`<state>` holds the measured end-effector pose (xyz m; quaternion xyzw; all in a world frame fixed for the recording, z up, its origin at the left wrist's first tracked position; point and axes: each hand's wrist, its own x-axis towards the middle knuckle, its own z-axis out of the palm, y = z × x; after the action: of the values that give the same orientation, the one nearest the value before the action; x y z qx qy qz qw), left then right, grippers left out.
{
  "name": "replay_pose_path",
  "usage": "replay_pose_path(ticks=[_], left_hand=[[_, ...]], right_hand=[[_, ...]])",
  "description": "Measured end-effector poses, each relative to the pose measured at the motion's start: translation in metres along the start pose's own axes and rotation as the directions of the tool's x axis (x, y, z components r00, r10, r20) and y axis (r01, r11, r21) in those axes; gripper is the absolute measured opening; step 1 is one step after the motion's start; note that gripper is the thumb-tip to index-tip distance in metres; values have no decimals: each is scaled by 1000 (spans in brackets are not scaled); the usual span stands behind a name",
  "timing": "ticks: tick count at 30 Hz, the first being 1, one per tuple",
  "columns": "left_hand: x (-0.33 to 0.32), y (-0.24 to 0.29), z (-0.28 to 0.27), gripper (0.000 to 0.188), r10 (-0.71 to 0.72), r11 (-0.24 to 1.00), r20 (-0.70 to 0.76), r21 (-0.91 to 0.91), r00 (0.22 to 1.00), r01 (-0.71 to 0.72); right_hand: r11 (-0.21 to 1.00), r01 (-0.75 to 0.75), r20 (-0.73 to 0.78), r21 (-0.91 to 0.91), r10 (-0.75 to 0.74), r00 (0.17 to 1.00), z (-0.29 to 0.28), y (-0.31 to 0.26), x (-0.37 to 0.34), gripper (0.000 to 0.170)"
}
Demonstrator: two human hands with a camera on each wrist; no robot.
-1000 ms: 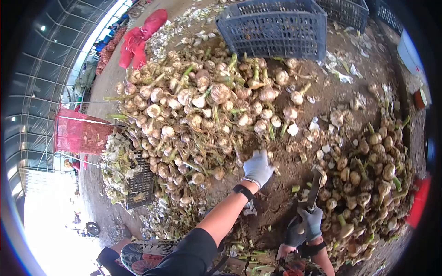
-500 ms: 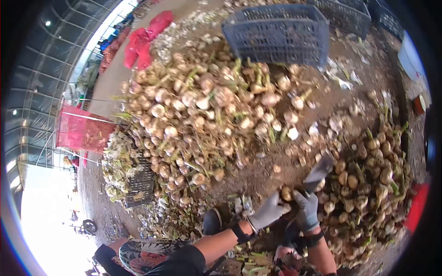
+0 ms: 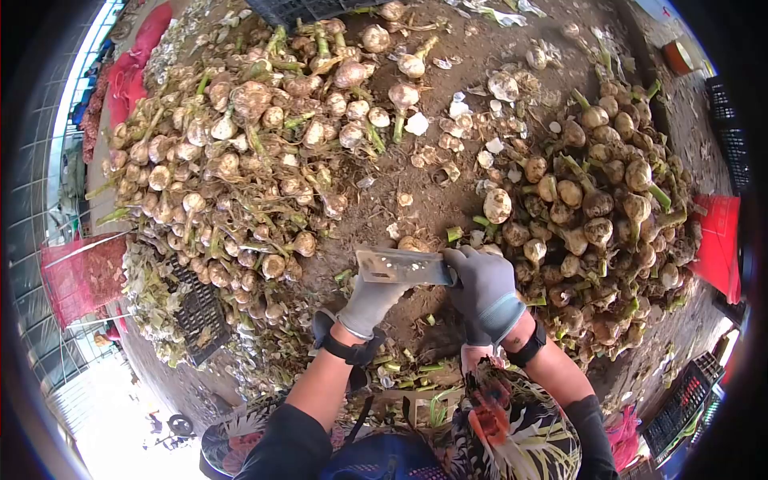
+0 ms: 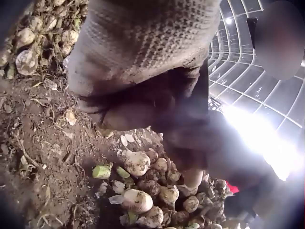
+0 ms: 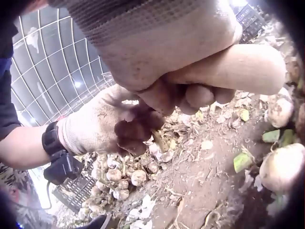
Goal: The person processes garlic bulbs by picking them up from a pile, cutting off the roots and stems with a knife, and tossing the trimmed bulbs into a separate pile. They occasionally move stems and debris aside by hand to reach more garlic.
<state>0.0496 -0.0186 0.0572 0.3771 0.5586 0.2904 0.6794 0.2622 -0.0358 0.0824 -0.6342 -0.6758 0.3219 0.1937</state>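
My gloved right hand grips a cleaver whose broad blade points left across my left hand. Its pale wooden handle sticks out past the fist in the right wrist view. Curled beneath the blade, my gloved left hand holds a garlic bulb, which shows just beyond the blade's far edge. A stem pokes out by the left fingers in the right wrist view. The blade hides the left fingertips from above, and shadow darkens them in the left wrist view.
A wide heap of garlic with stems spreads at the left. Trimmed bulbs are piled at the right, beside a red container. A black crate with peelings stands lower left; another crate is at the top.
The left hand has drawn back from the heap with a garlic bulb and come to the right hand. The cleaver has swung leftward over it. The head view has shifted right and down.
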Motion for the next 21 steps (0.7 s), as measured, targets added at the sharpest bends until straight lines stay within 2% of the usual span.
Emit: replay_pose_path(ticks=[1,2,5,8,10,11,12,13,15,16,17,18,19,21], left_hand=[[2,0,-5,52,-7,1000,5,-1,1000,7],[6,1,-11,48,6,1000,79,15,997,-7],[3,27,2,28,-116,988,81,114,990,107],[3,4,-3,32,-32,999,36,42,999,31],[2,4,-5,54,-63,998,120,14,991,61],[-1,8,-4,62,-72,997,149,6,986,72],[-6,25,5,72,-13,999,181,-36,983,20],[-10,42,13,82,44,997,213,-75,976,-28],[-14,48,12,83,33,998,184,-63,982,-22],[-6,39,7,81,-4,998,215,-57,977,16],[1,34,4,79,-34,998,248,-49,968,47],[-1,37,5,63,-70,977,234,-180,970,114],[-2,33,5,63,-76,978,238,-174,968,119],[-3,27,6,39,-134,829,28,-545,991,127]], right_hand=[[1000,-8,3,-1,8,1000,1,2,0,26],[1000,-15,9,7,15,1000,4,5,0,27],[997,-59,22,40,58,998,15,11,-5,29],[987,-105,25,118,102,994,17,10,-9,29],[981,-102,25,167,100,995,22,12,-11,27],[957,-247,83,150,237,968,30,21,-14,25],[915,-384,129,124,368,921,34,33,-14,24],[840,-533,241,100,499,832,34,44,-14,26],[841,-441,147,314,416,897,51,63,-37,26],[843,-438,143,313,414,899,50,59,-38,26],[783,-389,152,485,363,919,46,54,-35,28],[686,-340,159,643,315,936,43,46,-35,31],[681,-343,158,648,320,934,38,37,-33,31],[575,-457,358,678,284,889,24,20,-24,30]])
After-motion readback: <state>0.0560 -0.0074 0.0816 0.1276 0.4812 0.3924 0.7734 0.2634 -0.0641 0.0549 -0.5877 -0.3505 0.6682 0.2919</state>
